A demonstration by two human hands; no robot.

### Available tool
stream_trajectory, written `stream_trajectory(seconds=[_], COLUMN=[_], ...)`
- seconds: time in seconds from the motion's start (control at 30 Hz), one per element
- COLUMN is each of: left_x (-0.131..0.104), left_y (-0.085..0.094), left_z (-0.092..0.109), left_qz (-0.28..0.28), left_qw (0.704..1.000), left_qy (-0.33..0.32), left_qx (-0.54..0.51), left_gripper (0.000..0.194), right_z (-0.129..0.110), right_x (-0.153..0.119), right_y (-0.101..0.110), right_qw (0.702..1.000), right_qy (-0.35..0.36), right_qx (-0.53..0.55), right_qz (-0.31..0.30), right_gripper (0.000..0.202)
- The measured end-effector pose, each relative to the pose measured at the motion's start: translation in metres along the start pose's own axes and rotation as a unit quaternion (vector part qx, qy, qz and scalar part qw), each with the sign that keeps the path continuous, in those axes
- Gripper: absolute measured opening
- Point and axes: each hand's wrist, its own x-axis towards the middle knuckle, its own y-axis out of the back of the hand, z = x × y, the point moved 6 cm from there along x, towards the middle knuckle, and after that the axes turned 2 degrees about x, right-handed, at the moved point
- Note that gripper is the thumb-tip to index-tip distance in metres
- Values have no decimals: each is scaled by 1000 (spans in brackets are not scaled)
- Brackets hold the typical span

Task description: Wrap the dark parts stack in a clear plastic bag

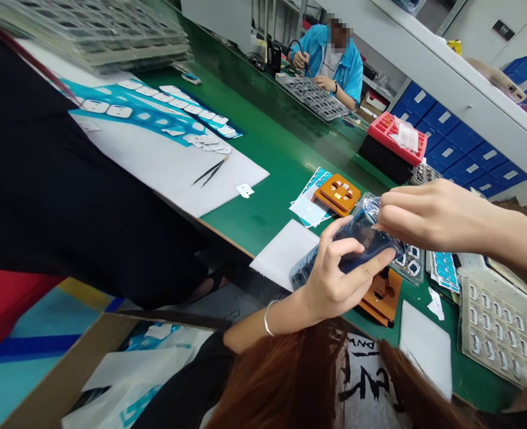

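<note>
My left hand (334, 277) is wrapped around a dark blue stack in clear plastic (365, 241), gripping it from below and from the near side. The stack is tilted above the green workbench (254, 217). At its upper end, the fingers of my right hand (428, 214) pinch the clear plastic wrapping (370, 205); the fingertips are partly hidden. Just behind the stack sits an orange fixture (341, 193) beside some blue-and-white label sheets (310, 205). A second orange fixture (383, 298) lies below my hands, partly covered. Part of a clear tray of small parts (412, 265) shows between my hands.
White foam sheets (285, 253) lie on the bench, with tweezers (210, 171) and white labels further left. Stacked clear trays (124, 36) stand far left. A beige parts tray (495, 330) is at right. Across the bench sits a co-worker in blue (352, 65). An open carton (58, 372) stands below.
</note>
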Motion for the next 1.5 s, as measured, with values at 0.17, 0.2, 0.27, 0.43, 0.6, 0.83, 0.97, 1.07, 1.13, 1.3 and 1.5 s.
stream_trajectory(seconds=[0.17, 0.2, 0.27, 0.43, 0.6, 0.83, 0.97, 1.07, 1.13, 1.3, 1.5], left_x=[-4, -4, -5, -5, -5, -7, -8, -9, -9, -8, -7], left_y=[-8, -9, -10, -11, -15, -15, -15, -16, -17, -15, -11], left_z=[-5, -5, -4, -1, 0, 3, 3, 3, 3, 3, 5], left_qz=[7, 10, 16, 11, 1, 6, 0, 1, 5, 9, 21], left_qw=[999, 999, 998, 999, 999, 999, 1000, 999, 999, 999, 1000], left_qy=[27, 28, 28, 19, 12, 15, 19, 19, 20, 16, 15], left_qx=[-45, -45, -46, -35, -48, -45, -25, -32, -40, -33, -15], left_gripper=[46, 46, 48, 45, 44, 41, 47, 44, 40, 33, 42], right_z=[5, 3, -1, -8, -10, -26, -27, -28, -29, -31, -11], right_x=[-1, -1, 0, 1, 0, -8, -11, -9, -6, -3, -13], right_y=[16, 16, 14, 10, 8, 2, 0, -1, -4, -14, -16], right_qw=[990, 991, 992, 991, 989, 997, 995, 993, 990, 988, 955], right_qy=[-35, -32, -33, -48, -63, -38, -68, -83, -94, -132, -275], right_qx=[135, 128, 116, 116, 109, -37, -48, -73, -97, -83, 25], right_qz=[0, -11, -24, -38, -77, -64, -56, -44, -34, -1, 109], right_gripper=[29, 28, 26, 32, 40, 30, 23, 22, 24, 34, 18])
